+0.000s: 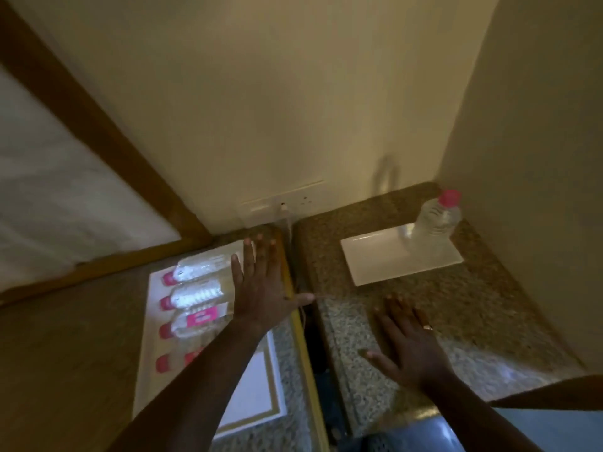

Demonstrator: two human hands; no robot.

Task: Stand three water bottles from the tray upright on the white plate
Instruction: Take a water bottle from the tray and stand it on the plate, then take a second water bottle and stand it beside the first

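Observation:
One clear water bottle with a pink cap (437, 220) stands upright on the far right corner of the white rectangular plate (385, 259) on the right granite counter. On the left counter a white tray (257, 399) with a gold border holds several pink-capped bottles lying on their sides, such as one bottle (199, 267), a second (192, 296) and a labelled third (195, 321). My left hand (264, 285) hovers open over the bottles' bottom ends, fingers spread. My right hand (411, 344) is open and empty above the right counter, short of the plate.
A dark gap (310, 321) with a yellow edge strip splits the two granite counters. A wall socket with a plugged-in cable (284, 208) sits at the back between them. Walls close in behind and to the right. A wooden frame (98, 132) runs on the left.

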